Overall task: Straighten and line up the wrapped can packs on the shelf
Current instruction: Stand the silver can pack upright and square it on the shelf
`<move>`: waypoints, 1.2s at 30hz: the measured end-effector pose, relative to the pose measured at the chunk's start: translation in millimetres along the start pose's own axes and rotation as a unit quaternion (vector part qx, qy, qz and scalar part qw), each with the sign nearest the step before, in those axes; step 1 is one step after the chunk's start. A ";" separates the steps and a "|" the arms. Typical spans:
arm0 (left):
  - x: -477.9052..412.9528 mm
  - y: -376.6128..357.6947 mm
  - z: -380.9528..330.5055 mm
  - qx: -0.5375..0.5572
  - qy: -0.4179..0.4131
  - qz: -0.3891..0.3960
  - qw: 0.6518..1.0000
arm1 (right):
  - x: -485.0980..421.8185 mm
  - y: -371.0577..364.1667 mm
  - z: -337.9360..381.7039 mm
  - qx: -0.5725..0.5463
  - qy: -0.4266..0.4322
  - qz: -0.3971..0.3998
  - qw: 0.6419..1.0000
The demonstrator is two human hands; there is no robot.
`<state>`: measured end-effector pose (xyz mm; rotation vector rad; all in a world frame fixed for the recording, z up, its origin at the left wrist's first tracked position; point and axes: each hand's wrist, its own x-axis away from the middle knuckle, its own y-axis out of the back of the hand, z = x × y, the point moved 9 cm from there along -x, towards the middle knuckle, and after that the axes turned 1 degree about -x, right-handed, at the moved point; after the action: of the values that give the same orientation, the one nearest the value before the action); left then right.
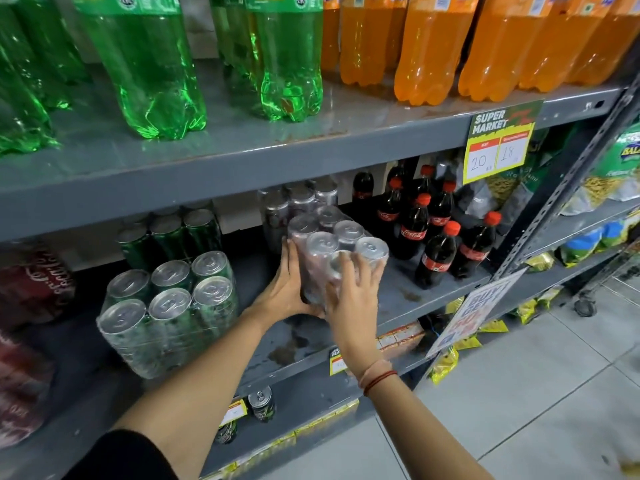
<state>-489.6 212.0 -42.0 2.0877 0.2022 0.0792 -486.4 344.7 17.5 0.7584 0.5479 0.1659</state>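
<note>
At the far left of the grey metal shelf (398, 296), red cola can packs (31, 292) sit blurred at the frame edge. Right of them stands a shrink-wrapped six-pack of green cans (166, 313) near the shelf's front edge, with a second green pack (169, 237) behind it, deeper in. Further right, the left hand (287, 289) presses flat against the left side of a wrapped pack of dark cans (337, 251), fingers spread and wrapped around its lower corner. The right hand (353, 296) lies open-palmed on the pack's front face, so the pack is clasped between both hands. It stands on the shelf mid-depth, skewed to the edge, with another dark pack (298, 202) behind it. Right of it are small cola bottles (440, 230), red-capped, near the shelf's upright post (568, 181).
</note>
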 end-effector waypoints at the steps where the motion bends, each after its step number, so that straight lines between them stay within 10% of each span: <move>1: 1.0 -0.3 -0.6 -0.015 0.006 0.003 1.000 | 3.7 -3.9 1.7 -0.013 0.005 0.014 1.000; 7: 7.1 28.1 0.5 0.008 0.055 -0.015 0.998 | -16.3 44.7 -22.4 -0.068 -0.010 -0.066 0.995; 10: 11.7 64.6 -29.2 0.072 0.016 -0.131 0.989 | -49.2 46.5 -52.5 -0.141 -0.016 0.027 0.990; 15: -5.4 24.6 -79.5 -0.069 0.013 0.053 0.996 | -70.6 7.2 -88.4 -0.244 -0.074 0.210 0.944; 21: -12.3 9.7 -86.7 -0.190 0.029 -0.017 0.981 | -62.5 0.6 -97.4 -0.290 -0.111 0.139 0.940; 29: -2.8 32.5 -53.7 -0.246 -0.164 0.079 0.952 | 15.5 3.2 -35.0 -0.210 -0.148 -0.038 0.966; 36: 11.0 62.2 -27.3 -0.347 -0.135 0.049 0.927 | 48.8 -21.0 11.8 -0.266 -0.112 -0.004 0.957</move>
<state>-475.6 206.7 25.2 1.3764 -0.0940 -0.0710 -439.8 338.7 -10.0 0.2442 0.2678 0.2054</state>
